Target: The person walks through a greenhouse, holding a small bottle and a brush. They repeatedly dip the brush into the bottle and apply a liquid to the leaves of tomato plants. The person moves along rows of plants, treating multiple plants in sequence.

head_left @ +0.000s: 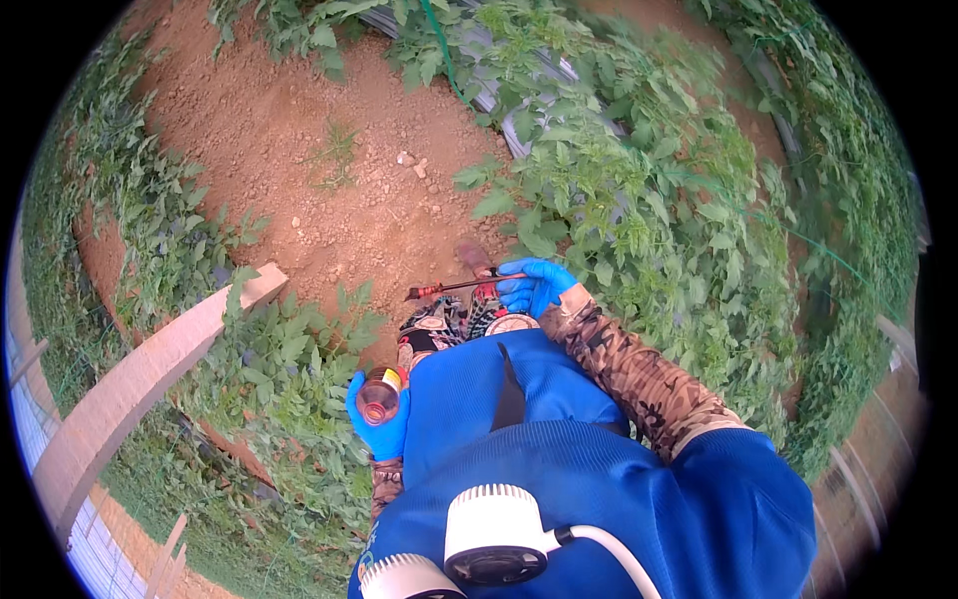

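Note:
My left hand (379, 419), in a blue glove, is closed around a dark bottle (380, 391) with a yellow label and an open mouth; it is at the left side of my body. In my blue-gloved right hand (535, 287) is a thin stick (471, 284) with a dark tip bound in red, possibly a small brush. The stick points left, over my knees and the soil path. Leafy tomato plants (584, 180) grow just beyond and to the right of my right hand. More tomato foliage (292, 359) stands near the bottle.
A wooden post (150, 389) rises among the plants at the left. Green twine (445, 52) runs along the right row, over silvery mulch film (516, 135). Bare reddish soil (299, 165) lies between the rows. A white neck fan (495, 531) hangs on my chest.

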A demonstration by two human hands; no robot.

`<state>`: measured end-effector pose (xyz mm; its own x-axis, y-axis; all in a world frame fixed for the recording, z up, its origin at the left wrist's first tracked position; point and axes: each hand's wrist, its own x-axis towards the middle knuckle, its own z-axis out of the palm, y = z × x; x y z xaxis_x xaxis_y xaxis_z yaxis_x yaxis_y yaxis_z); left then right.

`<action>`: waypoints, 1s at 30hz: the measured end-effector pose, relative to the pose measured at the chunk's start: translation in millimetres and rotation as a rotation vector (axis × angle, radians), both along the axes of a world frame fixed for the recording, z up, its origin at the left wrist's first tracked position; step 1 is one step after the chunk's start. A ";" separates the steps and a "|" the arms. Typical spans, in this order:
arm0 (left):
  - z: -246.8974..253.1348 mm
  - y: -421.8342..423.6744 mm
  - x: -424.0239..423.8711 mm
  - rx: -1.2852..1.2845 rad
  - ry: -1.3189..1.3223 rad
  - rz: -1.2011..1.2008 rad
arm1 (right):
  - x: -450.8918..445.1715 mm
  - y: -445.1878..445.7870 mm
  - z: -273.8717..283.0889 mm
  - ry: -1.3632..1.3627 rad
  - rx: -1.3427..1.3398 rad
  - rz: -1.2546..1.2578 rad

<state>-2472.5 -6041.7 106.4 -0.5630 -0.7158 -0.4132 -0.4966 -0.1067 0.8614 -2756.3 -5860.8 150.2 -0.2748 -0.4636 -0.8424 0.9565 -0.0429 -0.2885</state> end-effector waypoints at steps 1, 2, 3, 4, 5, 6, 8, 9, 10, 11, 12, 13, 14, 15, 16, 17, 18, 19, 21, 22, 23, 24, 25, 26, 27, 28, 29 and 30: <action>-0.8 2.0 -5.8 0.081 0.027 0.024 | 3.9 0.7 -11.2 0.012 -0.062 -0.017; -3.4 3.9 -11.9 0.148 0.028 0.008 | 7.4 0.0 -17.2 0.072 -0.087 -0.025; -9.9 5.5 -21.4 0.141 0.018 -0.065 | 12.4 1.3 -23.7 0.131 -0.106 -0.042; -19.7 9.2 -30.3 0.129 0.007 -0.130 | 17.6 0.9 -26.2 0.157 -0.057 -0.049; -30.7 13.5 -39.8 0.120 -0.003 -0.195 | 23.9 7.1 -29.4 0.227 -0.031 -0.068; -45.6 15.8 -51.2 0.138 0.005 -0.230 | 31.1 12.3 -33.3 0.295 0.009 -0.084; -77.4 25.6 -76.0 0.224 0.054 -0.233 | 37.2 19.9 -32.6 0.352 0.140 -0.150; -101.1 30.8 -87.9 0.219 0.078 -0.272 | 43.9 26.3 -34.1 0.432 0.206 -0.168; -126.5 38.8 -96.6 0.299 0.098 -0.248 | 47.0 28.8 -33.7 0.408 0.294 -0.221; -153.7 47.3 -103.8 0.377 0.122 -0.219 | 52.5 34.5 -41.2 0.409 0.373 -0.300; -183.6 57.3 -108.0 0.416 0.171 -0.176 | 55.2 39.7 -56.4 0.405 0.387 -0.353; -209.6 67.6 -115.0 0.449 0.224 -0.142 | 58.1 44.8 -70.6 0.389 0.405 -0.395; -228.3 80.0 -121.6 0.694 0.266 0.042 | 62.6 51.6 -89.9 0.376 0.429 -0.423; -249.8 92.9 -123.4 0.621 0.248 0.008 | 66.6 58.3 -106.6 0.365 0.449 -0.459; -274.8 107.0 -122.0 0.547 0.231 -0.026 | 69.7 62.5 -123.9 0.350 0.478 -0.492; -300.4 118.8 -112.4 0.591 0.200 -0.025 | 71.8 64.9 -140.6 0.317 0.480 -0.511; -325.5 127.4 -101.3 0.634 0.171 -0.026 | 74.0 62.1 -157.7 0.289 0.478 -0.541; -354.1 137.2 -91.3 0.673 0.145 -0.024 | 77.1 60.9 -175.4 0.261 0.473 -0.573; -360.1 142.7 -101.5 1.082 0.088 0.296 | 81.2 62.7 -207.6 0.221 0.426 -0.586; -361.2 139.0 -108.5 1.224 0.082 0.420 | 74.5 61.7 -216.2 0.218 0.423 -0.580; -362.5 136.2 -118.1 1.349 0.058 0.562 | 77.4 58.3 -230.6 0.229 0.423 -0.575; -367.9 134.5 -125.3 1.393 0.050 0.653 | 81.6 58.1 -242.9 0.211 0.429 -0.593; -367.1 132.4 -135.6 1.350 0.017 0.636 | 82.2 57.3 -252.2 0.206 0.408 -0.639; -368.2 130.3 -146.6 1.309 -0.015 0.617 | 80.9 54.6 -259.8 0.202 0.384 -0.682; -365.7 130.1 -157.7 1.263 -0.048 0.605 | 78.7 53.7 -262.1 0.187 0.361 -0.720; -373.7 128.9 -154.1 1.242 -0.035 0.536 | 76.3 53.6 -265.1 0.188 0.344 -0.741; -374.4 126.2 -160.9 1.218 -0.001 0.546 | 73.5 52.3 -267.8 0.189 0.354 -0.755; -372.0 126.2 -172.7 1.189 0.023 0.567 | 71.9 50.7 -271.1 0.196 0.364 -0.765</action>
